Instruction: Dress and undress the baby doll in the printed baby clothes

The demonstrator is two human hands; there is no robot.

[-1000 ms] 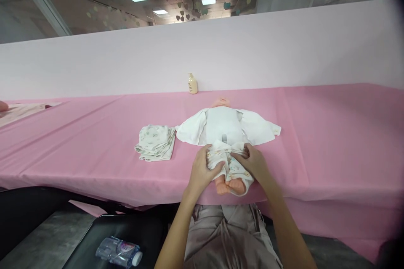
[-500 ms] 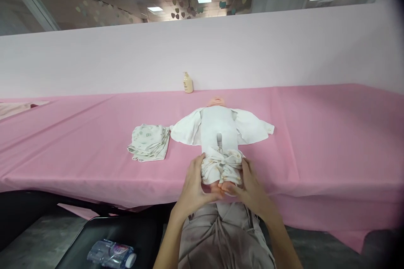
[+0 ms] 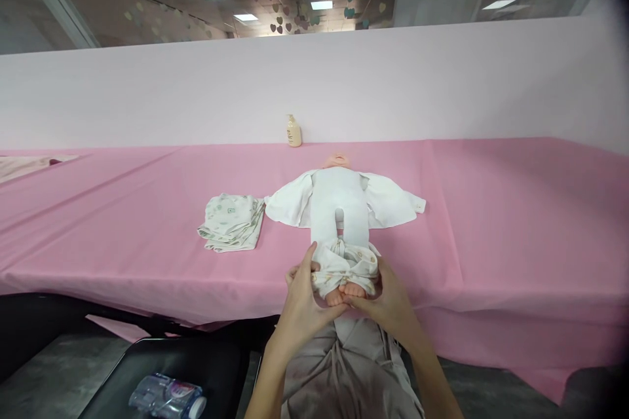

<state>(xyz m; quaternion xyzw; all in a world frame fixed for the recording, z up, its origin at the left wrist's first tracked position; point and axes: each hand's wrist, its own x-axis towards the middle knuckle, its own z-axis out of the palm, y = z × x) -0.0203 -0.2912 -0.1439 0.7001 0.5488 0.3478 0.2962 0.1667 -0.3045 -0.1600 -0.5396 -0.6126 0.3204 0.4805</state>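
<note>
1. Your table (image 3: pixel 511 229) has a pink cover.
2. The doll (image 3: pixel 338 190) lies on it, feet towards you, with a white garment's sleeves (image 3: pixel 393 200) spread either side.
3. Folded printed cloths (image 3: pixel 232 221) lie to its left.
4. The printed trousers (image 3: pixel 346 263) are bunched around its lower legs.
5. Your left hand (image 3: pixel 303 293) and right hand (image 3: pixel 392 300) flank them, thumbs stretched wide from fingers, near its feet; whether either grips fabric, I cannot tell.
6. A pump bottle (image 3: pixel 293 132) stands behind.
</note>
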